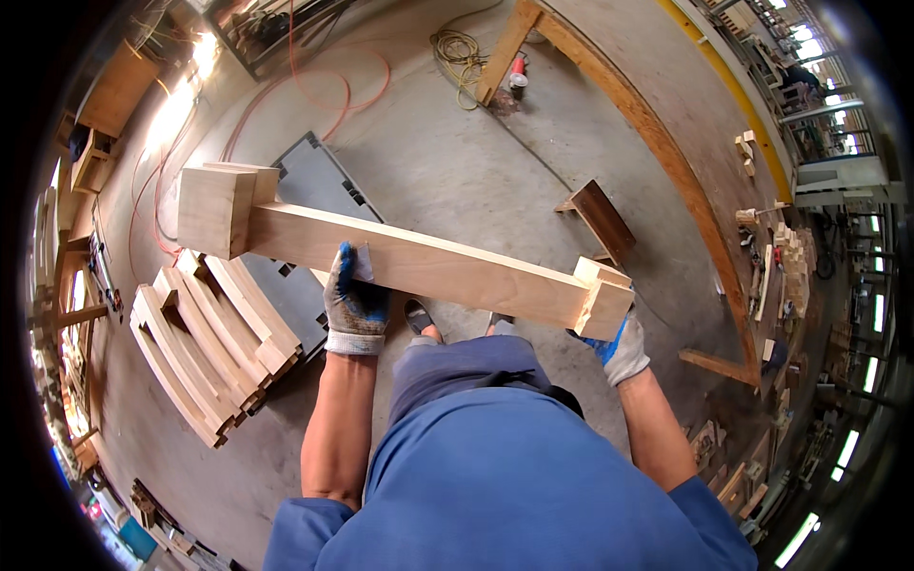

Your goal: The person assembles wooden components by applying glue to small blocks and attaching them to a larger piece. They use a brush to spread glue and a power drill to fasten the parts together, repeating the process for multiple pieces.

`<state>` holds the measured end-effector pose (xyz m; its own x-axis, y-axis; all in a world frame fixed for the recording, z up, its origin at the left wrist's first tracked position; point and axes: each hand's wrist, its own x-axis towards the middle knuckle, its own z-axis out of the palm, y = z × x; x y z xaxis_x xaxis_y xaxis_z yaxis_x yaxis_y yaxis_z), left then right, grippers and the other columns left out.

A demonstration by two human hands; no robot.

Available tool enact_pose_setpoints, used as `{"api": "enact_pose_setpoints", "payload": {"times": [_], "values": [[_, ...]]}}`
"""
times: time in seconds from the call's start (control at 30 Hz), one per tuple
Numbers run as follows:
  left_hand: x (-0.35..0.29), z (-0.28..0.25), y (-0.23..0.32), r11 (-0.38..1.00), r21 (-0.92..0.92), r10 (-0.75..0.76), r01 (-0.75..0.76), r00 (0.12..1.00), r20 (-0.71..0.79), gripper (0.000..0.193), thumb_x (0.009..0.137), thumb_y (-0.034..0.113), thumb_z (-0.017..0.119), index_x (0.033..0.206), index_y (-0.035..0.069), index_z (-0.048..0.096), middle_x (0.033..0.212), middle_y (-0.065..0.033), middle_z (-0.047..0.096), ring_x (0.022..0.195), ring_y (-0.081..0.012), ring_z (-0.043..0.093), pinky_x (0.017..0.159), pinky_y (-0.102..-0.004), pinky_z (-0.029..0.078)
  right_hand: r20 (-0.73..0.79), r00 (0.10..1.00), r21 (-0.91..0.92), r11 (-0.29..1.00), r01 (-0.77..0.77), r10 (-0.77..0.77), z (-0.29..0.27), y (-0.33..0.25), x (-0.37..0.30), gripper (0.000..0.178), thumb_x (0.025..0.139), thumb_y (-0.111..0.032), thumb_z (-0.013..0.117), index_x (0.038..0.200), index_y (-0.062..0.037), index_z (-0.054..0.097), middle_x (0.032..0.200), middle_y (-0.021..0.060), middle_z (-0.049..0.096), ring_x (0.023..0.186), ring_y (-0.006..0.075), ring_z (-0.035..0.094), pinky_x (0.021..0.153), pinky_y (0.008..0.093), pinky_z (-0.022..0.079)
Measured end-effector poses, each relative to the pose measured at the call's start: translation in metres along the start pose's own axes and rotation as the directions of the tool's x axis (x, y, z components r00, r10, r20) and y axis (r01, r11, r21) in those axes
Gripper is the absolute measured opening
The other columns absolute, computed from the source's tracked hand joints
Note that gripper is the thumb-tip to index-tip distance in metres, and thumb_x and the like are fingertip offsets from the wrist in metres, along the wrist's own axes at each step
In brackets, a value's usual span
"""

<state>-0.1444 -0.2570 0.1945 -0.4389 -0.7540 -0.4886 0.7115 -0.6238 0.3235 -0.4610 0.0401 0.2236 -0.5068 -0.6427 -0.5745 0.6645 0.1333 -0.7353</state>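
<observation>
Across the front of my body I carry a long pale wooden beam [419, 259], tilted with its left end farther off. A thick square block [214, 209] forms its left end, and a smaller notched block [602, 300] sits at the right end. My left hand [354, 303], in a grey and blue work glove, grips the near side left of the middle, beside a small white label [363, 262]. At the right end my right hand [619, 348], gloved alike, is closed round the block's underside; part of its fingers is hidden behind the wood.
Several curved wooden parts [205, 333] lie on a dark grey pallet [328, 176] to the left. A brown wooden piece [602, 221] stands ahead right, before a long wooden frame [657, 143]. A coiled yellow cord [457, 52], a red power tool [518, 74] and red hoses [249, 109] lie on the floor.
</observation>
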Motion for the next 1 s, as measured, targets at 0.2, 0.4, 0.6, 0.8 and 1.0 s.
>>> {"api": "enact_pose_setpoints", "payload": {"times": [0.2,0.4,0.6,0.8,1.0], "values": [[-0.009,0.032,-0.051,0.997,0.077,0.03,-0.031,0.999,0.014,0.04,0.099,0.038,0.071,0.131,0.015,0.064,0.126,-0.006,0.069,0.122,-0.0278,0.063,0.108,-0.0524,0.049,-0.008,0.998,0.188,0.981,-0.056,0.059,-0.046,-0.014,-0.007,0.07,0.108,-0.062,0.039,0.158,-0.0126,0.042,0.152,0.0143,0.054,0.131,0.0353,0.06,0.098,0.0557,0.058],[-0.015,0.064,-0.131,0.987,0.155,-0.031,0.028,0.999,0.022,0.038,0.098,0.036,0.074,0.127,0.013,0.064,0.122,-0.0065,0.07,0.118,-0.0259,0.065,0.104,-0.0474,0.053,-0.067,0.997,0.135,0.991,-0.016,0.025,-0.122,-0.039,-0.023,0.063,0.11,-0.053,0.039,0.155,-0.0091,0.045,0.149,0.0146,0.056,0.13,0.0337,0.061,0.103,0.0516,0.056],[-0.045,0.096,-0.232,0.984,0.147,-0.101,0.105,0.994,-0.034,0.023,0.1,0.024,0.072,0.118,0.011,0.066,0.112,-0.0047,0.073,0.107,-0.0231,0.07,0.101,-0.0423,0.056,-0.082,0.996,0.133,0.99,0.054,-0.044,-0.234,-0.056,-0.026,0.071,0.106,-0.064,0.046,0.151,-0.0094,0.05,0.142,0.0133,0.061,0.125,0.029,0.064,0.101,0.0458,0.057],[-0.054,0.12,-0.303,0.955,0.204,-0.202,0.213,0.977,-0.072,0.029,0.098,0.027,0.075,0.12,0.01,0.066,0.114,-0.008,0.073,0.11,-0.0268,0.069,0.103,-0.0462,0.056,-0.182,0.983,0.245,0.966,0.077,-0.032,-0.294,-0.076,-0.052,0.072,0.105,-0.065,0.048,0.15,-0.009,0.051,0.141,0.0118,0.061,0.124,0.0279,0.064,0.102,0.0472,0.056],[-0.014,0.112,-0.344,0.93,0.218,-0.285,0.297,0.955,-0.084,0.032,0.098,0.029,0.075,0.121,0.008,0.066,0.117,-0.0091,0.073,0.113,-0.0279,0.069,0.105,-0.0474,0.055,-0.175,0.982,0.306,0.945,0.117,-0.065,-0.327,-0.077,-0.057,0.075,0.104,-0.067,0.048,0.151,-0.0088,0.05,0.141,0.0116,0.061,0.126,0.0269,0.063,0.101,0.0464,0.057]]}}
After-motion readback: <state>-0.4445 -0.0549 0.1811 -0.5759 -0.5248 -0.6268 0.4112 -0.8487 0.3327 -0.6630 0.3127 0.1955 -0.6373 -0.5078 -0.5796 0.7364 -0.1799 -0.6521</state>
